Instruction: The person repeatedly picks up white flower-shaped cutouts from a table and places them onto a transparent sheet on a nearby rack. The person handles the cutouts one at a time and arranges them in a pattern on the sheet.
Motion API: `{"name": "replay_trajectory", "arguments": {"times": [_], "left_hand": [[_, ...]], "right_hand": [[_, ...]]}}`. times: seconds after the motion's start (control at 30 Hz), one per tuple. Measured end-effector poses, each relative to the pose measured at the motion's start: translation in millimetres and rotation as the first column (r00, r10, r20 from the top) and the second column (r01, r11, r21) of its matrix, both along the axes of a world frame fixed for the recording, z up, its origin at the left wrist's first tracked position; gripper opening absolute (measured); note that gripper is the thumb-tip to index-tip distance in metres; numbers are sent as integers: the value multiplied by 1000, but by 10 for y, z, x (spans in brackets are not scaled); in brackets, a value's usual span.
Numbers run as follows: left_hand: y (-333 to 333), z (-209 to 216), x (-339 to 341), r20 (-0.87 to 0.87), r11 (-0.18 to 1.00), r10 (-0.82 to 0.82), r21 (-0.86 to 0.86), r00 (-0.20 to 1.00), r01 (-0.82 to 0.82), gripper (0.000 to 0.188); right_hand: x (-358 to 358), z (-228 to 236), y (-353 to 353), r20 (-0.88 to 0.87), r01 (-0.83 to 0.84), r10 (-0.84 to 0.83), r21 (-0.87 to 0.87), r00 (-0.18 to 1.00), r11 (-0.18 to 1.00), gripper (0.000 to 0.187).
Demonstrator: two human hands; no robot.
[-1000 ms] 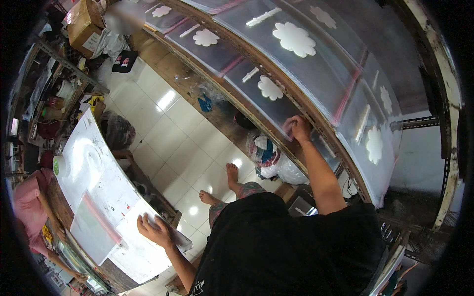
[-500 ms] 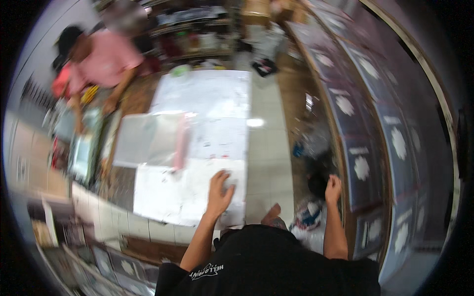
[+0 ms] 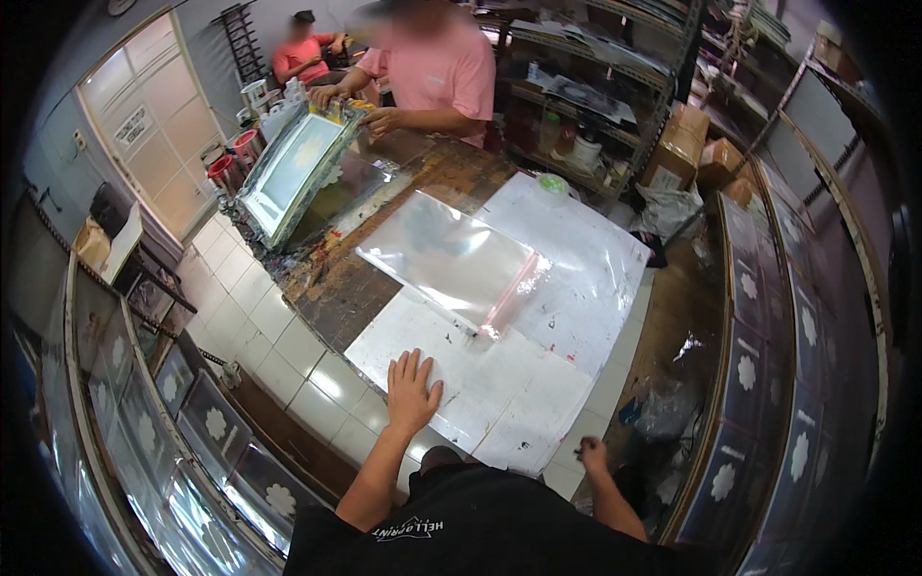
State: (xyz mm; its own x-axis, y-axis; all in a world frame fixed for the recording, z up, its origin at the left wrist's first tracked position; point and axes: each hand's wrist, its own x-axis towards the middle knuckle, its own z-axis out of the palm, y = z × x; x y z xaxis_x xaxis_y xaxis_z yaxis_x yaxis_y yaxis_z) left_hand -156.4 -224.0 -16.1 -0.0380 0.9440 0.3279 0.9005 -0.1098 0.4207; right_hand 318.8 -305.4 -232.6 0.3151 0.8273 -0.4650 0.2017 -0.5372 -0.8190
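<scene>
Head view, left hand (image 3: 411, 392) at edge of sheet (image 3: 480, 379), right hand (image 3: 593, 455) over aisle (image 3: 607, 389)

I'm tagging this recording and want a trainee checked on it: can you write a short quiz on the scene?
1. Which of the person's hands is palm-down over the white sheets?
2. True or false: the clear plastic lying there has a pink strip along one edge.
3. What is tilted in front of the nearer pink-shirted co-worker? A) a cardboard box; B) a framed screen; C) a folding chair.

Key:
1. The left hand; the right hand is out past the sheets, to the right.
2. True.
3. B.
</scene>
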Motion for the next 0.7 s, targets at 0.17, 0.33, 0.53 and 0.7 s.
{"name": "replay_trajectory", "arguments": {"times": [0.17, 0.33, 0.53, 0.7], "left_hand": [[19, 33, 28, 24, 999, 27, 21, 999, -27, 50], [-5, 35, 22, 41, 999, 26, 38, 999, -27, 49], [4, 1, 7, 51, 997, 33, 67, 998, -37, 47], [26, 27, 14, 83, 998, 39, 51, 996, -43, 46]], "right_hand": [[-146, -230, -486, -92, -100, 75, -315, 993, 944, 35], [-156, -87, -623, -98, -142, 110, -445, 989, 884, 32], [-210, 55, -425, -65, -118, 101, -360, 993, 925, 33], [-378, 293, -306, -72, -90, 68, -359, 995, 929, 36]]}}
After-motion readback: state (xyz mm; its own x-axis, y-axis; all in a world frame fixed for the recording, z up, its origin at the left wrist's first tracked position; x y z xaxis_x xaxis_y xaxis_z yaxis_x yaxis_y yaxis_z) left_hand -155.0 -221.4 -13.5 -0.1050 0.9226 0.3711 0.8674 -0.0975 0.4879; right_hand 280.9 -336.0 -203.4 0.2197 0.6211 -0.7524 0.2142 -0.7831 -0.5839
